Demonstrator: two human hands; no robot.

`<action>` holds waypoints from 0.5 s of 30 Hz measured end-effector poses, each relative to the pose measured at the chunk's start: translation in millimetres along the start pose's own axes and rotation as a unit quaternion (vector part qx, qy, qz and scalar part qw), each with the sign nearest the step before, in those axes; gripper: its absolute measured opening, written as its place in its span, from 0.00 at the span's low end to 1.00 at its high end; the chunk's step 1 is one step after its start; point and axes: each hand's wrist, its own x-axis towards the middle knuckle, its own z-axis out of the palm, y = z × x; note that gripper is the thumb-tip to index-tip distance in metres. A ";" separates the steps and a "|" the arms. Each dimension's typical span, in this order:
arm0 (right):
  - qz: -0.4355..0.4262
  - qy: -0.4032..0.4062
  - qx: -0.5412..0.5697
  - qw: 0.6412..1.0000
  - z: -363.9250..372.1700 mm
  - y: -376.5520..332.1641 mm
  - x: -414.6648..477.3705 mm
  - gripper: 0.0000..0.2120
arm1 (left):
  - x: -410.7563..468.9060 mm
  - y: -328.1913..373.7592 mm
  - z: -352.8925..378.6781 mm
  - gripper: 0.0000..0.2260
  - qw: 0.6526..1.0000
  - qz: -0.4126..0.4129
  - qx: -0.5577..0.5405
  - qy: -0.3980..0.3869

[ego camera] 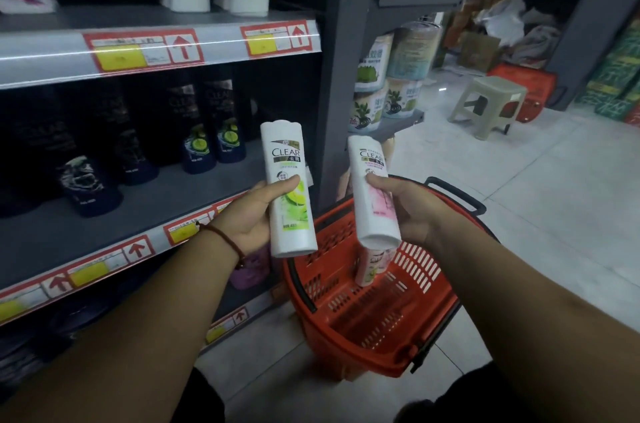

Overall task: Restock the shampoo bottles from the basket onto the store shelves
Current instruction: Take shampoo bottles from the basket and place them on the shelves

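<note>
Grasping green-label bottle [290,187] in left hand [250,215], pink-label bottle [374,190] in right hand [412,211]

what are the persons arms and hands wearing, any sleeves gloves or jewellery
Both forearms are bare as far as the view shows, with no sleeves and no gloves. The left hand has a thin dark reddish-brown cord bracelet around its wrist. The right hand shows nothing at its wrist, and no rings are visible on either hand.
</note>
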 end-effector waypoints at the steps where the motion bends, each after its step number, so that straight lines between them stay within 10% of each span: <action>1: -0.019 -0.011 -0.003 1.000 4.8 1.2 -1.6 0.21 | -4.6 2.0 -5.0 0.25 1.000 0.013 0.003 0.005; 15: -0.127 -0.142 -0.171 0.967 185.4 38.3 -6.0 0.19 | -149.0 49.1 -92.8 0.13 0.969 0.136 0.048 0.199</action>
